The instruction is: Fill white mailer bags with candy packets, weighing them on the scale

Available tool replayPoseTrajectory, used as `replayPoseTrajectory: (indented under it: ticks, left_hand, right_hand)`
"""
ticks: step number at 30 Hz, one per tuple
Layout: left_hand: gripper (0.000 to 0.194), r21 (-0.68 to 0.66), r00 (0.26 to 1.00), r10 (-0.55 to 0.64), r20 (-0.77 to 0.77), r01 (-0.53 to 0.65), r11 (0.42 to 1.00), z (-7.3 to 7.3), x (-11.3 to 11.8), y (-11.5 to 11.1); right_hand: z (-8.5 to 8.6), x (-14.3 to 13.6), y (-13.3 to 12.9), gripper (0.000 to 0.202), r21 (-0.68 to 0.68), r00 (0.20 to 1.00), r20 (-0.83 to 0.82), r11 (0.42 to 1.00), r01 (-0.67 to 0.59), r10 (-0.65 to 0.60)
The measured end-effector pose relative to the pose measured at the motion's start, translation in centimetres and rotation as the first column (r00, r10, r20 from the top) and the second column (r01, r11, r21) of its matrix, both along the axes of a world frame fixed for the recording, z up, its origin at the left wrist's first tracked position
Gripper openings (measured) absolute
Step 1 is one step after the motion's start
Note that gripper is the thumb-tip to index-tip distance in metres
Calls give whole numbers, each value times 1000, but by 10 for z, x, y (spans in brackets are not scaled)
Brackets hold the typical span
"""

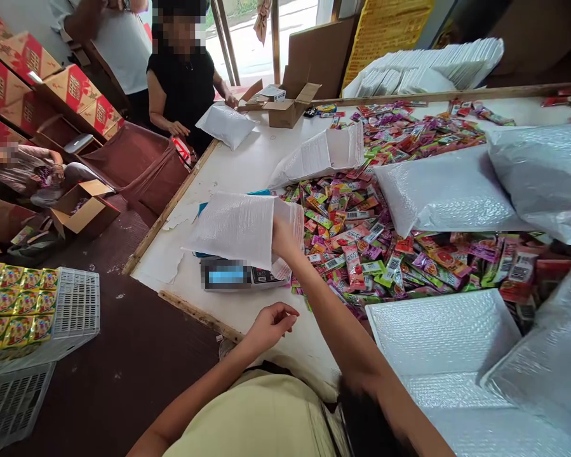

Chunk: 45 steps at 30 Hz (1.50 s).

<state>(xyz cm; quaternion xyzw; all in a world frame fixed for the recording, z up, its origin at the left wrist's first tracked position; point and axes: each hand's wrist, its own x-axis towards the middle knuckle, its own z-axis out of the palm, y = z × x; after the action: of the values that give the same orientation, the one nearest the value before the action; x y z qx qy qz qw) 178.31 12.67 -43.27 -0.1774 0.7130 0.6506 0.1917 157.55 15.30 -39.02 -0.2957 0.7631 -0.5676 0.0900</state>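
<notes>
A white bubble mailer (232,228) lies on a digital scale (261,277) with a lit blue display. My right hand (283,238) reaches into the mailer's open mouth, so its fingers are hidden. My left hand (269,325) hovers over the table edge, just in front of the scale. Its fingers are loosely curled and apart, and they hold nothing. Beside the mailer, a big heap of small colourful snack packets (352,238) spreads to the right.
Another open mailer (309,155) and stuffed mailers (447,190) rest around the heap. A flat mailer (442,330) lies near my right arm. Across the table (247,166), a person in black touches a filled mailer (227,125). A crate (78,304) stands on the left.
</notes>
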Motion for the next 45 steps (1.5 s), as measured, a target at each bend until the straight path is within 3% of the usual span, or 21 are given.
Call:
replayPoseTrajectory:
  ticks: [3, 8, 15, 18, 21, 24, 30, 37, 41, 43, 45]
  left_hand:
    - [46, -6, 1000, -6, 2, 6, 1000, 0, 2, -3]
    - [42, -28, 999, -12, 31, 12, 1000, -3, 0, -1]
    - [35, -43, 989, -142, 32, 143, 989, 0, 4, 9]
    - [33, -127, 987, -155, 38, 159, 979, 2, 8, 6]
    - [32, -187, 985, -167, 36, 170, 968, 1, 10, 5]
    - [33, -197, 981, -196, 11, 194, 961, -1, 10, 6]
    - [31, -216, 978, -207, -13, 200, 956, -1, 10, 7]
    - [31, -186, 983, -182, -19, 175, 967, -3, 10, 3]
    - [52, 7, 997, -70, -18, 70, 998, 1, 2, 0]
    - [67, 99, 999, 39, 5, -39, 994, 6, -6, -1]
    - [79, 190, 982, 182, 51, -188, 964, 12, -16, -3]
  right_hand:
    - [-10, -19, -14, 24, -32, 997, 68, 998, -47, 49]
    - [-24, -17, 18, 34, 18, 993, 82, 996, 87, -88]
    - [-8, 10, 71, 28, -129, 975, 153, 975, 180, -160]
    - [-5, 25, 107, 27, -192, 928, 233, 921, 338, -292]
    - [-8, 38, 141, 30, -221, 828, 313, 812, 540, -466]
    - [-15, 46, 161, 33, -216, 741, 356, 721, 658, -569]
    - [-21, 53, 165, 34, -178, 721, 389, 721, 669, -573]
    - [-24, 53, 178, 32, -124, 709, 292, 710, 693, -642]
    - [-26, 47, 190, 33, 38, 637, -184, 642, 766, -749]
    - [-29, 45, 183, 43, 64, 689, -284, 704, 708, -667]
    - [-34, 43, 167, 44, 54, 823, -148, 826, 561, -549]
